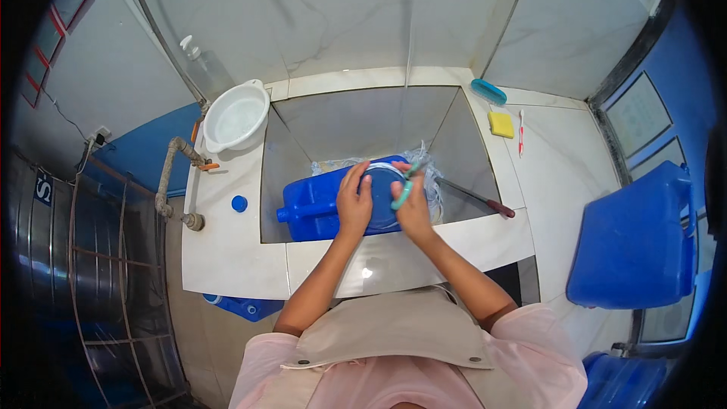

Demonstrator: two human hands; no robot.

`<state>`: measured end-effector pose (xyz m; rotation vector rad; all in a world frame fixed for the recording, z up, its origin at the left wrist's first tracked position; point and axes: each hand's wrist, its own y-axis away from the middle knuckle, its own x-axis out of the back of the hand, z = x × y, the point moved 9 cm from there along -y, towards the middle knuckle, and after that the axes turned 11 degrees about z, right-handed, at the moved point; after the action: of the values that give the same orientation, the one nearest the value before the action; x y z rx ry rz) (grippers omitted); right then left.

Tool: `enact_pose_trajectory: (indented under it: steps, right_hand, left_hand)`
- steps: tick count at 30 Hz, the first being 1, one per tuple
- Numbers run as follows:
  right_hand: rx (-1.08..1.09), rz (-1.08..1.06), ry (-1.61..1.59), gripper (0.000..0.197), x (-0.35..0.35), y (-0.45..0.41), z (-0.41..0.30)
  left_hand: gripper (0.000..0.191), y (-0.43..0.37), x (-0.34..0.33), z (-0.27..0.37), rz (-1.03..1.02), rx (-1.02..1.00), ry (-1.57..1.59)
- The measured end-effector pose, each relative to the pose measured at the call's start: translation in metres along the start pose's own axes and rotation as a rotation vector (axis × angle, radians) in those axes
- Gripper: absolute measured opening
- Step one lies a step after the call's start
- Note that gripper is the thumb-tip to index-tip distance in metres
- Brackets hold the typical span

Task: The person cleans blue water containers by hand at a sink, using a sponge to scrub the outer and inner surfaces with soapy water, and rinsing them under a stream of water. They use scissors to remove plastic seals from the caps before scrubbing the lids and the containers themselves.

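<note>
A blue plastic water jug lies on its side in the tiled sink basin, its small spout towards the left. A large round blue lid with a pale rim faces up at its right part. My left hand holds the lid's left edge, fingers and thumb against the rim. In my right hand, at the lid's right side, is a tool with mint-green loops, which looks like scissors; its blades are mostly hidden. Crumpled clear plastic lies behind the jug.
A rod with a dark red handle leans over the basin's right edge. On the left counter are a white plastic basin, a blue cap and a pipe tap. Rightwards lie a teal brush, yellow sponge, toothbrush and another blue jug.
</note>
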<state>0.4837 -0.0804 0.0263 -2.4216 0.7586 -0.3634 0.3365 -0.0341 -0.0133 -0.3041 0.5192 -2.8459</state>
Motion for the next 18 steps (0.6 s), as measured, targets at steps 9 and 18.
enact_pose_trajectory:
  steps: [9, 18]
  right_hand:
    - [-0.283, -1.033, -0.020, 0.051, -0.149, -0.004, 0.028]
    - [-0.547, -1.166, -0.349, 0.047, -0.196, -0.007, 0.034]
  left_hand:
    - [0.036, 0.065, 0.054, -0.056, 0.333, 0.630, 0.260]
    - [0.033, 0.088, 0.050, -0.032, 0.111, 1.129, 0.440]
